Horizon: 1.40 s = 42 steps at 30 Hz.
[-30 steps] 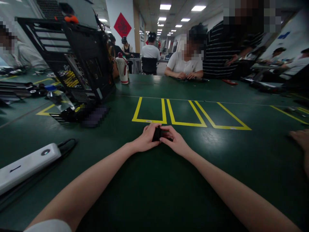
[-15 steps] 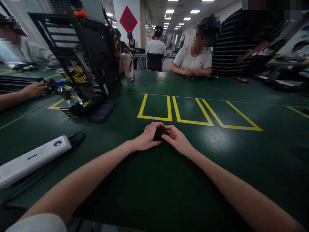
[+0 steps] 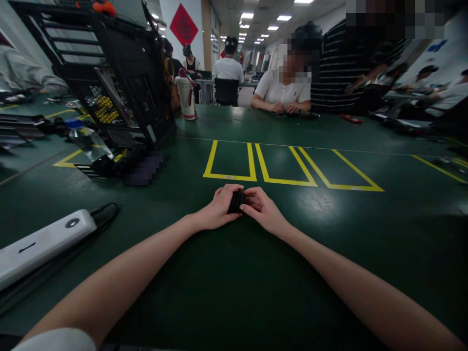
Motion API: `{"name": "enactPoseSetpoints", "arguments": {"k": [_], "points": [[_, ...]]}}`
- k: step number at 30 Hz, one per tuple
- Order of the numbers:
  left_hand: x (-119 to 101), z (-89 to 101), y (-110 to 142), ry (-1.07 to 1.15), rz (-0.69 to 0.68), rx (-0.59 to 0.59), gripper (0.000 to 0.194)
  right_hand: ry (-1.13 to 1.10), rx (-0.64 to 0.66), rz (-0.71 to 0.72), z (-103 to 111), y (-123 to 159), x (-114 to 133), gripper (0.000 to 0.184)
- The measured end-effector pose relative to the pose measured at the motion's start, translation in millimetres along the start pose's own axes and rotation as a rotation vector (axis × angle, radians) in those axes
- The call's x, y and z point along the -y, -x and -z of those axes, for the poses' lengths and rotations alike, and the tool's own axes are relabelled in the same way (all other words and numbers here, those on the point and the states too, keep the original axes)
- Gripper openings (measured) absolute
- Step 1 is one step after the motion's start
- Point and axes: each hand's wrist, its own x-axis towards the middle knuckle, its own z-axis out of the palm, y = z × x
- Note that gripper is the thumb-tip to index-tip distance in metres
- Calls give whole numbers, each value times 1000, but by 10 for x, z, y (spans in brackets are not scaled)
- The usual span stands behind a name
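Note:
Between my two hands, over the green table [image 3: 234,273], is a small black block-shaped object [image 3: 235,202]; its exact kind does not show. My left hand [image 3: 219,207] grips it from the left, thumb at the near side and fingers over the far side. From the right, the thumb and fingertips of my right hand [image 3: 261,208] close on its edge. The fingers hide part of the object. Just beyond the hands lie yellow tape outlines [image 3: 229,177] on the tabletop.
On the left lies a white device [image 3: 47,243] with a black cable. A tilted black computer case [image 3: 120,73], a clear plastic bottle [image 3: 87,139] and a cup [image 3: 186,95] stand farther back. A person in white [image 3: 283,92] sits across the table beside someone in stripes.
The view has shifted slightly right, so the surroundings sit farther left. Both hands keep hold of the black object with little change. The co-worker's hand at far left has left its earlier spot.

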Motion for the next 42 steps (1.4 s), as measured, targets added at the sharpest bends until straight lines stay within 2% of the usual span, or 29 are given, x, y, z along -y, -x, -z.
{"name": "enactPoseSetpoints", "arguments": {"k": [8, 14, 21, 26, 31, 37, 42], "points": [[3, 10, 7, 11, 8, 21, 61, 22, 50, 42, 13, 27, 12, 31], [0, -1, 4, -8, -6, -9, 59, -38, 23, 33, 2, -6, -13, 21], [-13, 1, 1, -1, 33, 9, 59, 63, 8, 10, -2, 1, -8, 29], [8, -7, 3, 15, 4, -4, 59, 37, 46, 41, 8, 4, 4, 27], [4, 0, 7, 15, -3, -6, 60, -15, 23, 34, 0, -12, -16, 19], [-8, 7, 7, 5, 14, 1, 61, 72, -10, 19, 2, -9, 4, 31], [11, -3, 11, 2, 16, 9, 61, 106, 23, 96, 4, 7, 8, 31]]}}
